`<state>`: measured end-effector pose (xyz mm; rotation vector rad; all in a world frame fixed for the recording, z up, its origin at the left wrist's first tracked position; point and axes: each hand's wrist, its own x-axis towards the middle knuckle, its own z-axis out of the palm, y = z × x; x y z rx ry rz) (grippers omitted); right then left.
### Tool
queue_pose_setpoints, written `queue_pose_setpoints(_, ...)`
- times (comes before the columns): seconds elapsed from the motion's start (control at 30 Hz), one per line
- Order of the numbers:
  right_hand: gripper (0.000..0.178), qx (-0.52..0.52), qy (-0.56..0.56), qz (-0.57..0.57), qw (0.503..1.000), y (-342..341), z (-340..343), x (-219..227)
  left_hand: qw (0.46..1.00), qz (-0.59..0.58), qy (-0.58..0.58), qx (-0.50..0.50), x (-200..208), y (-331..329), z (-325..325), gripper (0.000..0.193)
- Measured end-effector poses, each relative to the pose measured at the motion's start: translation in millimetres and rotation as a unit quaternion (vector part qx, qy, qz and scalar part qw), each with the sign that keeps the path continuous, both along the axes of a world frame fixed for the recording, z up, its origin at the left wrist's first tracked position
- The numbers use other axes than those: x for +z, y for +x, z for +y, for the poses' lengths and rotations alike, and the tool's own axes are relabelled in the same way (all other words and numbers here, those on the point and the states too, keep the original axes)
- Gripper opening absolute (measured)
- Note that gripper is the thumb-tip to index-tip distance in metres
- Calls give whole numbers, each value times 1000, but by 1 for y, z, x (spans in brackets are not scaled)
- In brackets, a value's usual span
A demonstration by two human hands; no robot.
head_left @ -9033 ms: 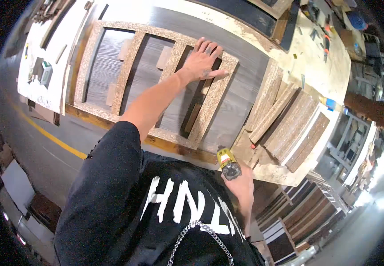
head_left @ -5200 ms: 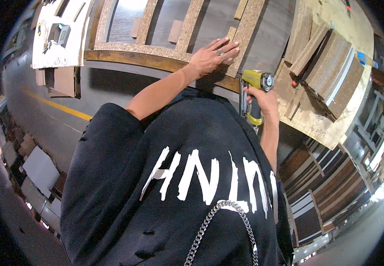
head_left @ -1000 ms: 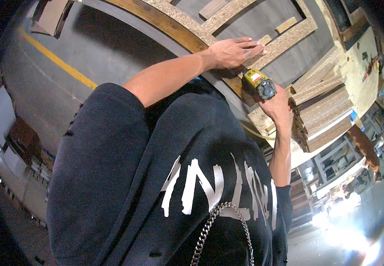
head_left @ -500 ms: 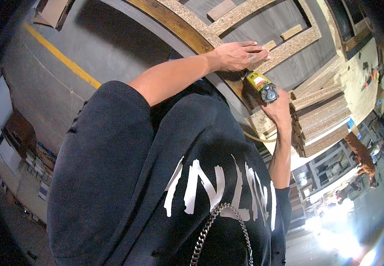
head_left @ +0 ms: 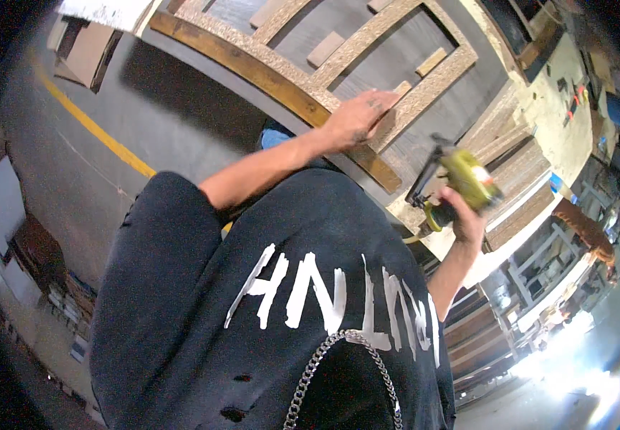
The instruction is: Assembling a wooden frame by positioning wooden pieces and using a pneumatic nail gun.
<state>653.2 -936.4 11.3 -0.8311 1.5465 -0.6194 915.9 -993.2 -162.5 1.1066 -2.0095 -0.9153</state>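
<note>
A yellow-green and black nail gun [head_left: 467, 175] is in my right hand [head_left: 465, 215], its fingers wrapped round the handle. The tool is smeared by motion and hangs to the right of the particleboard frame [head_left: 435, 97], lifted off it. My left hand [head_left: 356, 122] lies on the frame's near corner with its fingers stretched out. Their tips reach beside a small wood block [head_left: 401, 89] set against the inside of the frame bar. A second small block [head_left: 431, 62] lies farther along that bar. A brown wooden rail [head_left: 252, 72] runs along the frame's near edge.
Stacked particleboard strips [head_left: 521, 190] lie right of the frame on a pale work table [head_left: 542, 107]. A pale hose [head_left: 416, 236] hangs by the nail gun. Grey floor with a yellow line [head_left: 95, 122] stretches left. A cardboard box [head_left: 86, 54] stands at far left.
My right hand has lifted the nail gun off the frame and swung it right. The left hand stays on the frame. The view has shifted, showing more of the frame.
</note>
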Motion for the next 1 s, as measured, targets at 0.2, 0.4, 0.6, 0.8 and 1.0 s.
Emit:
queue_pose_setpoints(0.2,70,-254,-203,-350,879,-15,-3,37,952,224,205,-36,149,-59,17,24)
queue_pose_setpoints(0.4,65,-275,-265,-369,847,0,-5,53,980,179,-84,-18,236,-60,-1,28)
queue_pose_setpoints(0.6,62,-277,-274,-380,839,10,1,77,985,99,-135,-43,260,-70,3,33)
queue_pose_setpoints(0.8,38,-322,-211,-321,865,-8,28,80,987,72,-127,-73,270,-95,10,32)
queue_pose_setpoints(1.0,51,-333,-152,-396,842,-2,24,68,965,51,-248,-59,259,-105,5,27)
